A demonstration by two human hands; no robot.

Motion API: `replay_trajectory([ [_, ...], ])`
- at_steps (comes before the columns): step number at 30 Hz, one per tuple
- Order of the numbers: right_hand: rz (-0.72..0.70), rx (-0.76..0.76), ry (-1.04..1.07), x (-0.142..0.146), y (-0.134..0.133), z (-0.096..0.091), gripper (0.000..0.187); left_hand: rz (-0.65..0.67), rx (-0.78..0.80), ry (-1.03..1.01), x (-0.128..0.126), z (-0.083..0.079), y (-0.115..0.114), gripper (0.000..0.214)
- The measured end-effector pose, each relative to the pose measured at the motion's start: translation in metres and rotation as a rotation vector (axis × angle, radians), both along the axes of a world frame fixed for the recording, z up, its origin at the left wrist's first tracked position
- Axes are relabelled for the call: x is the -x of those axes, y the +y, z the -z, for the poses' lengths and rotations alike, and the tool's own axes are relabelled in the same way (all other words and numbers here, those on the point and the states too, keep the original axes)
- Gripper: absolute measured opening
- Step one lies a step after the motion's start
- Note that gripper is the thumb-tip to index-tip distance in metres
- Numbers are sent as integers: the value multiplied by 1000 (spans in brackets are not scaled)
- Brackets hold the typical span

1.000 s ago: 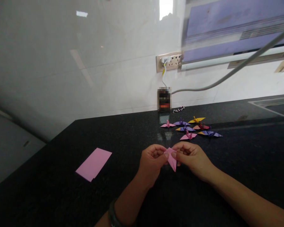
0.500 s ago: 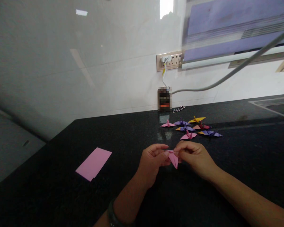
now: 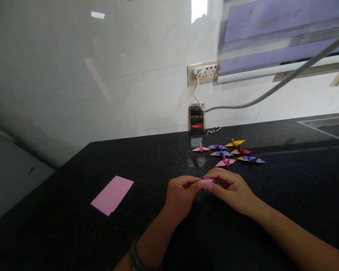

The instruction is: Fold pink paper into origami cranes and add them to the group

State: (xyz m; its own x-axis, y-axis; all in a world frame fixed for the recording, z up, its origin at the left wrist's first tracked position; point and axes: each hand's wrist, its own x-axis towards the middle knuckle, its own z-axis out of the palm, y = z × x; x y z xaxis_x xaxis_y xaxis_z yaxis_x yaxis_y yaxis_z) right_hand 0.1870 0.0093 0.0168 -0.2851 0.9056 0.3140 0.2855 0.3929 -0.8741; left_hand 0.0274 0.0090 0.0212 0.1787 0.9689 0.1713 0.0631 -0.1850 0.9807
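Both hands meet over the black counter (image 3: pixel 73 233) and pinch a small folded pink paper piece (image 3: pixel 206 184) between their fingertips. My left hand (image 3: pixel 180 195) grips it from the left, my right hand (image 3: pixel 228 188) from the right. Only a thin pink edge of the piece shows between the fingers; the rest is hidden. A dark band sits on my left wrist.
Several finished paper cranes (image 3: pixel 227 152) in pink, purple, yellow and red lie just beyond the hands. A flat pink sheet (image 3: pixel 112 195) lies to the left. A small dark device (image 3: pixel 196 117) leans on the wall below a socket strip (image 3: pixel 203 73). A grey hose (image 3: pixel 271 90) crosses the wall.
The pink piece hung down as a pointed flap between the hands; now it is turned or folded up so only a thin edge shows. Both hands stayed in place.
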Motion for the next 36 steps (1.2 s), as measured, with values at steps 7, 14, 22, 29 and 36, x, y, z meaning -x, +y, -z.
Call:
replay_trajectory([
  [7, -58, 31, 27, -2, 1, -6, 14, -55, -187, 145, 0, -4, -3, 11],
  [14, -154, 179, 156, -1, 1, -7, 18, -16, -125, 121, 2, -1, -2, 14],
  [22, -162, 242, 199, -1, 0, -5, 20, 54, -23, 2, 1, -1, -3, 17],
  [29, -116, 161, 141, 2, -4, -7, 19, 57, -2, -15, 1, -3, -5, 14],
  [36, 6, 119, 179, 7, -5, -1, 17, 12, 26, -40, -4, -1, -4, 16],
])
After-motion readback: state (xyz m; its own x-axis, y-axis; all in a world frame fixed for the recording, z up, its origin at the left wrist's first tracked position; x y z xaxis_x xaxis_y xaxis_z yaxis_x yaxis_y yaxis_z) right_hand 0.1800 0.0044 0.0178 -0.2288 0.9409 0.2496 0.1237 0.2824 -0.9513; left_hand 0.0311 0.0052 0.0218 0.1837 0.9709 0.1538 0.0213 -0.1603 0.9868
